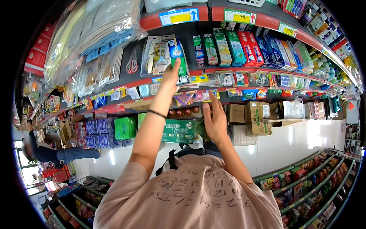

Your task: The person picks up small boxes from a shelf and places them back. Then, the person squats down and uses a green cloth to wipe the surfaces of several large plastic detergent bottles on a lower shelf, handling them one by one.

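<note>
My left hand [170,77] grips an upright toothpaste box [183,70] with blue, white and green faces, the thumb lying on its front. Directly behind that box, carded kitchen tools stand on the shelf, among them a peeler [161,55]; the box partly hides them. To the right is a row of toothpaste boxes [211,50], green, red and dark blue, with a gap before the first one. My right hand [216,121] hangs lower, in front of the lower shelves, fingers extended and nothing visible in it. A dark green item [201,128] beside its wrist is too unclear to name.
Red-edged shelving [246,69] with price tags curves across the front. Scissors [132,64] and bagged towels [108,37] are at left. Cardboard cartons [258,118], bottle packs [100,133] and a green box [177,131] sit low. Behind me are snack racks [306,183]; another person [65,153] is at left.
</note>
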Demonstrator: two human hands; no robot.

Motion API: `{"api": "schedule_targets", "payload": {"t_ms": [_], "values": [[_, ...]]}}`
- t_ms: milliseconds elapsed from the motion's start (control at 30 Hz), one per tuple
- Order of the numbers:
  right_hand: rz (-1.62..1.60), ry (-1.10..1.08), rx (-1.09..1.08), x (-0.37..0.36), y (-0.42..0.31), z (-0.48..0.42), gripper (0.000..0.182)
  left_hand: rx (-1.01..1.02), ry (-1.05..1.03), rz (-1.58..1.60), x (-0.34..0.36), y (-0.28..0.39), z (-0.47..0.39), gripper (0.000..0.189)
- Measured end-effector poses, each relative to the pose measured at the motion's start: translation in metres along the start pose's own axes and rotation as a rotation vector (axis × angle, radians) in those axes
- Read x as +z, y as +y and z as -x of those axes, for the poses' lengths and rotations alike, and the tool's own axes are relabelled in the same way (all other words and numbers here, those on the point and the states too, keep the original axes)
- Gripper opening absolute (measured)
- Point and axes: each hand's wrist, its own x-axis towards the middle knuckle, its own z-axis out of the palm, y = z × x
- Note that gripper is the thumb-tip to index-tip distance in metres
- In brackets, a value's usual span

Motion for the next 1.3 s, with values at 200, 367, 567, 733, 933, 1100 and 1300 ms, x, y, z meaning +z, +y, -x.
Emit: {"api": "schedule_targets", "payload": {"t_ms": [200,367,567,733,933,1100,1300], "values": [[0.071,0.091,0.104,-0.034,0.061,0.001,0.049,-0.051,0.014,-0.131,-0.001,-0.009,-0.113,0.084],[-0.017,0.11,0.28,-0.056,0.077,-0.001,0.054,-0.115,0.139,-0.289,0.023,-0.022,-0.152,0.093],[0.053,0.106,0.251,-0.059,0.1,-0.01,0.052,0.001,0.292,-0.608,0.02,-0.054,-0.189,0.083],[-0.02,0.088,0.274,-0.057,0.085,-0.024,0.049,0.009,0.434,-0.838,0.021,-0.054,-0.19,0.079],[0.001,0.08,0.239,-0.05,0.096,-0.026,0.04,-0.018,0.414,-0.608,0.023,-0.037,-0.164,0.068],[0.002,0.079,0.206,-0.048,0.098,-0.022,0.037,-0.075,0.371,-0.462,0.033,-0.035,-0.163,0.065],[0.006,0.095,0.165,-0.05,0.107,-0.019,0.037,0.032,0.376,-0.524,0.036,-0.039,-0.166,0.061]]}}
